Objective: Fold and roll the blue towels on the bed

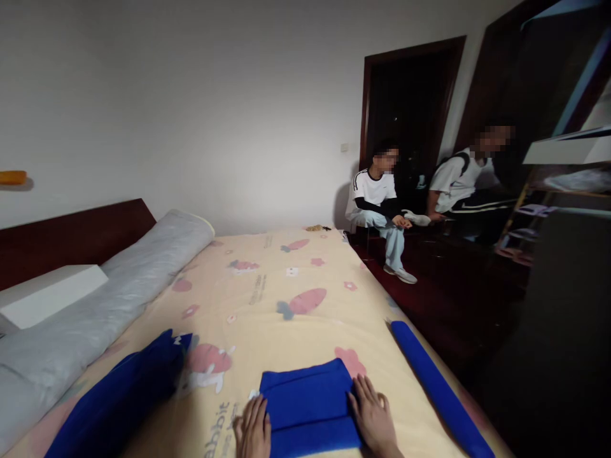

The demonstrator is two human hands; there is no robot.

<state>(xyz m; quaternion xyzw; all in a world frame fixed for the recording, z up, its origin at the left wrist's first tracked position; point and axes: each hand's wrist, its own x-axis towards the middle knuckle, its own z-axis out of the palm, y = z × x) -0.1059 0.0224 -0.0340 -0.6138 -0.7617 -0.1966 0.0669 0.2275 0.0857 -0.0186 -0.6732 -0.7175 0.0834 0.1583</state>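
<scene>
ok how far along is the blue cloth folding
The narrow strip looks done, lying neat and straight. The creased cloth is in hand, left hand and right hand at opposite sides. The bunched cloth looks unfolded, so probably left.

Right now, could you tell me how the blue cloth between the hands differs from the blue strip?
The blue cloth is a broad, folded panel, while the blue strip is long and narrow. Hands touch the cloth's sides; the strip lies untouched by the bed's edge. Both are blue.
</scene>
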